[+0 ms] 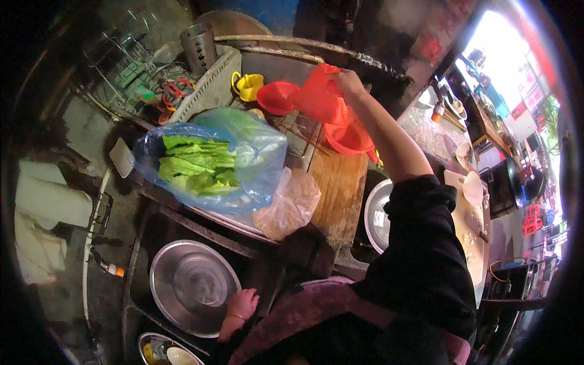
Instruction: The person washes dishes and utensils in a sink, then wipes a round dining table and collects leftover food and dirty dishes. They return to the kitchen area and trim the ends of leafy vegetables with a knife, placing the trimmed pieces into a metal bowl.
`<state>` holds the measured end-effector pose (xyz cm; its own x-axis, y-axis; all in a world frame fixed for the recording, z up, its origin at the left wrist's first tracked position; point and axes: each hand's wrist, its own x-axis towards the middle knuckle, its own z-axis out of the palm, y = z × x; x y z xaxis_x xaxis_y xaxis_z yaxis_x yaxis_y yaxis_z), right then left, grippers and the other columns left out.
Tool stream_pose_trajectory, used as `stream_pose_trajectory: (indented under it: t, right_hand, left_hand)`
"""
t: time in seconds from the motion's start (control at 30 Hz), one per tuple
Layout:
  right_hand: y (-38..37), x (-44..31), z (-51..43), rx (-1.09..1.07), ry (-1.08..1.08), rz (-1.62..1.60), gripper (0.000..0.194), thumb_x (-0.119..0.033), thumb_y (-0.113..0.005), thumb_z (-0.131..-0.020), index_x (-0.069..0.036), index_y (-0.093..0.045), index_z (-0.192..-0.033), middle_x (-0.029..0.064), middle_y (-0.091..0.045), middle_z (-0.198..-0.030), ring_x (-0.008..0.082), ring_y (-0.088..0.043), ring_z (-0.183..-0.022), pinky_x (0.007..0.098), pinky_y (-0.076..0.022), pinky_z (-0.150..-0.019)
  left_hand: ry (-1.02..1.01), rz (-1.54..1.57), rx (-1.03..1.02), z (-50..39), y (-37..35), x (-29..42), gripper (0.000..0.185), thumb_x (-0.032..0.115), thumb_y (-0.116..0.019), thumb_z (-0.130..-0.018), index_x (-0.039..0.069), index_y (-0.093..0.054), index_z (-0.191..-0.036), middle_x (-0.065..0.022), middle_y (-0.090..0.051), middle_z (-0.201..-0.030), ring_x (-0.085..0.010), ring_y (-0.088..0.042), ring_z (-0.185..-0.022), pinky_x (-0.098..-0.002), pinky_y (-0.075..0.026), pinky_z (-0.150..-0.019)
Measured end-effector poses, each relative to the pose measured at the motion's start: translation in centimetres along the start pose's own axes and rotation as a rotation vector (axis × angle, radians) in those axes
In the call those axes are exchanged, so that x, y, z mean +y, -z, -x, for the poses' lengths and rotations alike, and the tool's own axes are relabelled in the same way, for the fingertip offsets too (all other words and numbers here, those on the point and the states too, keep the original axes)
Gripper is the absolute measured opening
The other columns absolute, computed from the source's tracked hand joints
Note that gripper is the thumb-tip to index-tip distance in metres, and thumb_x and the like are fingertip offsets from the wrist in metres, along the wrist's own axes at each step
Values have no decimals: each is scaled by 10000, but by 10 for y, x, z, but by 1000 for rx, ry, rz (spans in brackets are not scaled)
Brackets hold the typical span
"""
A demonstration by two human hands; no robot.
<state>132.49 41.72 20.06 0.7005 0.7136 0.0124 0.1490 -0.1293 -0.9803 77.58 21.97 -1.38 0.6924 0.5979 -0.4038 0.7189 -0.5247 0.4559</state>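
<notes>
My right hand [350, 86] reaches across the sink and grips a red piece of thin plastic [319, 93], probably a bag, slightly blurred. Just below that hand is a red plastic basket [349, 136], and a red plastic bowl [277, 97] lies to its left. Near the rim of a wide metal basin [196, 287] is my left hand [244, 302], a bracelet at its wrist; whether its fingers hold anything is unclear. A blue plastic bag [255, 178] with green leafy vegetables [198, 166] rests before me, beside a knotted clear bag [289, 205] of brownish contents.
A wooden board [340, 191] spans beside the sink. Behind stand a yellow plastic cup [250, 86], a grey crate [210, 84] and a metal utensil holder [199, 48]. At right are another metal basin [378, 214] and a cutting board [470, 237] with a knife [477, 227].
</notes>
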Motion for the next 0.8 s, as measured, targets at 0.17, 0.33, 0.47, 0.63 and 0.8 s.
stream_pose_trajectory:
  t: [0.17, 0.33, 0.47, 0.63, 0.8]
  right_hand:
    - [-41, 22, -68, -46, 61, -138, 231, -17, -551, -747, 24, -576, -973, 77, -606, -732, 181, -571, -581, 296, -437, -491]
    - [-75, 56, -121, -23, 48, -384, 187, -27, -561, -743, -22, -575, -929, 84, -577, -681, 180, -536, -510, 306, -412, -436]
    - [-92, 55, -129, -129, 33, 204, 207, -88, -543, -772, -32, -585, -967, 105, -598, -777, 199, -573, -586, 326, -462, -518]
    - [-114, 0, -71, -299, 514, 1203, 322, -184, -597, -737, -11, -603, -1008, 144, -632, -946, 232, -605, -893, 294, -457, -791]
    - [-151, -77, 84, -613, 694, 288, 226, -198, -593, -745, -45, -640, -905, 154, -635, -849, 256, -616, -758, 332, -482, -717]
  left_hand:
    - [36, 73, -4, -3, 9, 0, 238, 262, -540, -803, 87, -585, -958, -126, -613, -883, -327, -573, -821, -433, -467, -703]
    - [59, 72, 7, -3, 8, 3, 243, 259, -551, -796, 80, -588, -957, -142, -613, -854, -335, -573, -804, -444, -463, -692]
    - [136, 138, 43, 1, 0, -1, 256, 255, -573, -785, 73, -600, -962, -157, -612, -826, -340, -570, -807, -447, -461, -688]
    - [134, 10, 380, 0, 40, -2, 337, 239, -572, -792, 86, -547, -1091, -135, -582, -1016, -322, -540, -936, -432, -455, -771]
    - [-164, -39, 988, -55, 205, 28, 359, -6, -599, -709, 14, -545, -1063, -157, -558, -1072, -337, -526, -973, -401, -428, -840]
